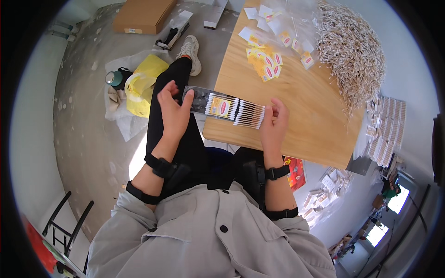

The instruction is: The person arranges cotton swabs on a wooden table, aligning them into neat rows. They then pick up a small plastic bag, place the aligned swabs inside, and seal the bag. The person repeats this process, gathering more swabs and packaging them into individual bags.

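Over my lap, by the near left corner of the table, a clear plastic sleeve (198,98) stretches between my two hands. Inside it lies a row of cotton swabs (212,101) with a yellow and white label card (219,108) on top. A second row of cotton swabs (249,115) sits to the right, at the sleeve's right end. My left hand (175,115) grips the sleeve's left end by the thumb, its fingers curled and partly behind. The fingers of my right hand (273,125) are bent and closed at the right edge of the second row.
The wooden table (296,111) bears a large heap of loose swabs (352,51), scattered label cards (266,62) and clear plastic bags (296,18). Stacked swab packs (389,125) stand beyond its right side. A yellow bag (148,78), green bottle (113,78) and cardboard box (143,16) are on the floor.
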